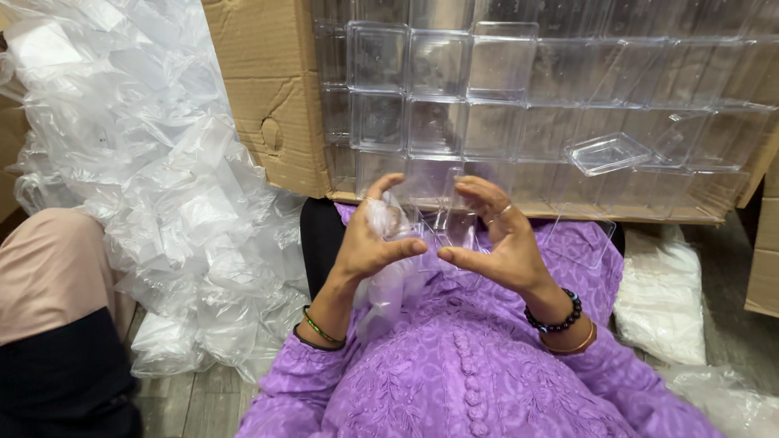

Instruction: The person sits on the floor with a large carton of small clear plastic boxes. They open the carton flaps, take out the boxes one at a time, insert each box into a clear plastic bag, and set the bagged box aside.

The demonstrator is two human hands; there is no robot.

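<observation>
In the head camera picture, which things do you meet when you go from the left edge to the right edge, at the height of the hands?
Pink-clothed knee of another person → heap of clear plastic bags → left hand → small clear plastic box → right hand → white bag on the floor → cardboard box edge.

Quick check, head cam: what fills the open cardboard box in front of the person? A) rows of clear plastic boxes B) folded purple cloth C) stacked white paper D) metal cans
A: the cardboard box is packed with rows of clear plastic boxes, and the left hand and right hand hold another clear box just below it.
</observation>
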